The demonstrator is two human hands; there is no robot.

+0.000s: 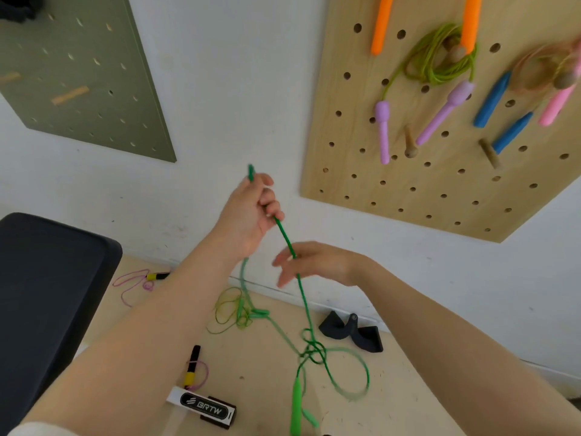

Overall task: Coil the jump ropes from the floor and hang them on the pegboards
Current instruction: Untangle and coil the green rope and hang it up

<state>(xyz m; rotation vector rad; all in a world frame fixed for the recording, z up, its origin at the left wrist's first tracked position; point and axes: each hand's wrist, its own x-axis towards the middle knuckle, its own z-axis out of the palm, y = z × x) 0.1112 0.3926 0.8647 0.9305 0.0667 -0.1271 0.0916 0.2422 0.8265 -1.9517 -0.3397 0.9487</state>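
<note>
My left hand is raised in front of the wall and shut on a green jump rope; a short loop of it sticks out above my fist. The rope runs down past my right hand, whose fingers are spread beside the cord. Whether they touch it is unclear. Below, the rope lies tangled on the floor, with its green handles dangling near the bottom edge. The wooden pegboard on the right carries several coiled ropes. A green pegboard hangs at the upper left.
On the floor lie a pink rope with yellow-black handles, a light green rope heap, a black strap and a labelled box. A dark padded bench stands at the left. Bare wooden pegs stick out of the wooden board.
</note>
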